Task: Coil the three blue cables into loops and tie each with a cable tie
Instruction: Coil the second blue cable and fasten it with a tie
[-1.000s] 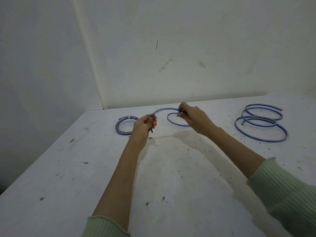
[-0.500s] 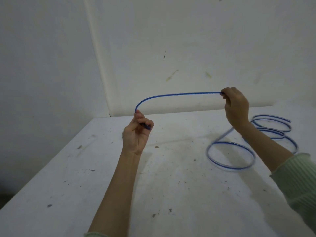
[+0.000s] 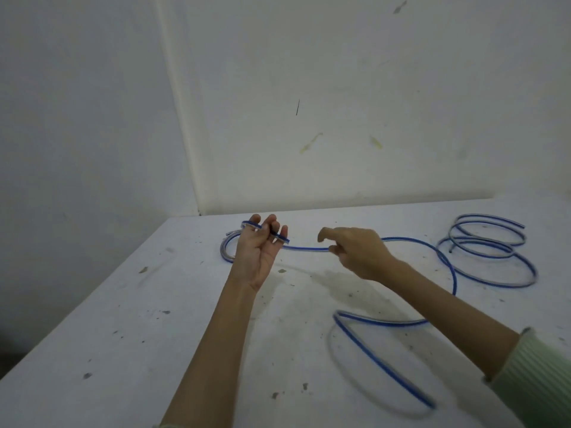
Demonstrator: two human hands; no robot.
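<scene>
My left hand is palm up at the far middle of the table, pinching one end of a blue cable among its fingertips. From there the cable runs right into the curled fingers of my right hand. It then sweeps in a wide loop over the table and ends near the front right. A second blue cable lies in loose coils at the far right. A third, small blue-grey coil lies just behind my left hand, partly hidden by it.
The white table is stained and speckled with dark bits, and its left edge drops off to a dark floor. White walls meet in a corner behind the table's far edge. Pale green sleeves cover both of my forearms near the frame's bottom.
Both hands have come down from holding the cable stretched in the air and now sit closer together, low over the table. The cable's slack has spread into a wider loop at the front right.
</scene>
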